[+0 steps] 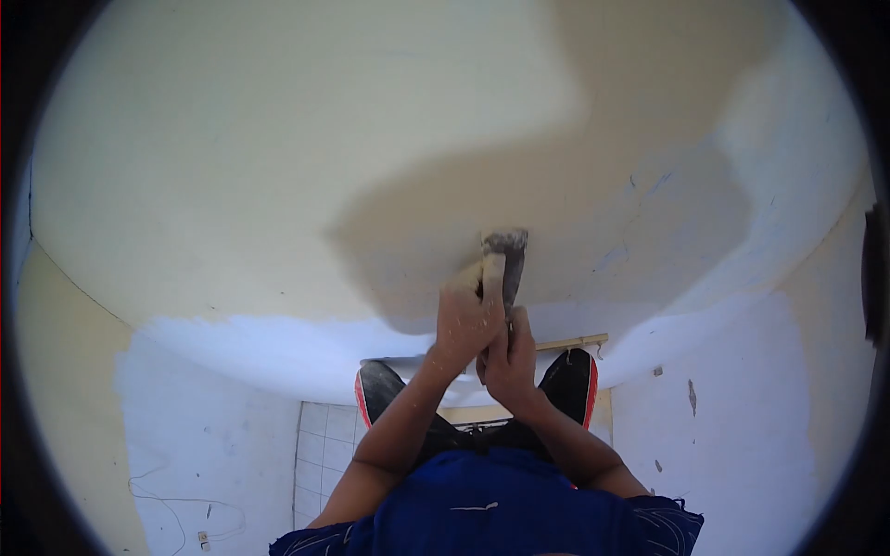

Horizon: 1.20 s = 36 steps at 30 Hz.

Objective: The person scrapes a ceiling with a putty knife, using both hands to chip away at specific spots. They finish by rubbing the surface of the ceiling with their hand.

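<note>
Here the putty knife (505,248) presses flat against the wall (278,139), at the lower edge of a darker, wet-looking patch (556,195) of filler. It looks light and stiff, its blade smeared and likely slippery, so the handle is the sound place to grip. The left hand (468,315) is wrapped round the tool with fingers stretched up behind the blade; the right hand (510,357) is clenched about the handle just below. Nearer, two dark shoes (380,389) stand on a plank (575,343), with a tiled floor (320,463) beneath.
</note>
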Available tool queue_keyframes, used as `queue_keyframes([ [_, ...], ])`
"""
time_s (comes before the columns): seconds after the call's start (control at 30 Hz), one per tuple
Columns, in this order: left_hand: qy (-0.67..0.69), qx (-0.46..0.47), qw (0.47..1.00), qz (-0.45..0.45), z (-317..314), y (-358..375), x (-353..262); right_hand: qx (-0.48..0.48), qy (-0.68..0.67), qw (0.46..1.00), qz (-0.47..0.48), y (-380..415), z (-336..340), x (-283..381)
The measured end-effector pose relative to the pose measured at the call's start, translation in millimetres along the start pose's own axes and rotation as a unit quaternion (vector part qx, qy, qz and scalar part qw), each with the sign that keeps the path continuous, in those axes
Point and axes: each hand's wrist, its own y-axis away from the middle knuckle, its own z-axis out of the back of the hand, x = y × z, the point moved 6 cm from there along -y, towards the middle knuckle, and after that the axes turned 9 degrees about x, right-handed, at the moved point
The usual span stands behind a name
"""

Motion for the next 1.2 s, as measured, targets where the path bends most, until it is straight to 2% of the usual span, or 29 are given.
queue_keyframes([
  [0.07,-0.022,-0.015,0.999,-0.02,-3.7,13.9,18.4,-0.004,0.03,1.0,0.001,10.7,-0.7,-15.9],
  [0.13,-0.033,0.013,0.999,0.027,-9.7,23.3,37.6,-0.002,0.014,1.0,-0.021,18.4,-1.2,-30.2],
  [0.17,-0.046,0.013,0.999,0.019,-10.9,22.1,40.2,-0.003,0.006,1.0,-0.02,18.1,-0.1,-33.0],
  [0.27,-0.04,0.013,0.999,0.025,-1.8,9.2,11.3,-0.017,0.03,0.999,-0.005,7.0,0.4,-15.0],
  [0.37,0.021,0.021,1.0,0.004,5.0,-5.3,-8.8,-0.004,-0.023,1.0,-0.01,-1.8,-3.3,2.7],
  [0.4,0.021,0.018,1.0,0.003,4.4,-2.0,-5.2,-0.002,-0.051,0.999,0.002,-4.1,-4.0,5.1],
  [0.5,-0.026,0.008,1.0,0.007,-1.5,13.5,22.9,-0.012,0.006,1.0,0.001,9.5,-3.0,-24.7],
  [0.57,-0.034,0.003,0.999,0.004,-8.0,25.3,40.5,-0.002,-0.016,1.0,-0.008,19.0,-3.6,-33.1],
  [0.7,-0.04,0.012,0.998,0.036,-3.4,18.0,27.4,0.002,-0.033,0.999,-0.025,11.7,-4.5,-15.2],
  [0.77,-0.029,0.012,0.999,-0.028,2.9,3.7,5.5,-0.004,-0.027,0.999,-0.023,3.4,-3.9,2.5],
  [0.83,0.005,0.019,1.0,0.005,5.1,-1.7,-7.8,0.005,-0.071,0.997,-0.012,-1.2,-6.2,15.0],
  [0.9,0.033,0.021,0.999,0.024,3.6,2.7,-2.1,-0.002,-0.055,0.998,-0.022,6.4,-4.8,1.6],
  [1.0,-0.016,0.011,1.0,-0.02,-6.2,17.7,23.7,-0.012,-0.042,0.999,-0.018,19.0,-4.4,-29.7],
  [1.07,-0.02,0.015,0.999,0.036,-12.7,24.2,38.4,-0.016,-0.047,0.999,-0.019,16.8,-3.1,-34.2],
  [1.1,-0.029,0.009,1.0,0.007,-11.7,21.4,33.7,-0.01,-0.06,0.998,-0.024,15.5,-3.4,-31.1],
  [1.2,-0.019,0.018,1.0,-0.005,-5.2,7.9,10.0,-0.013,-0.066,0.997,-0.027,9.1,-4.7,-10.3],
])
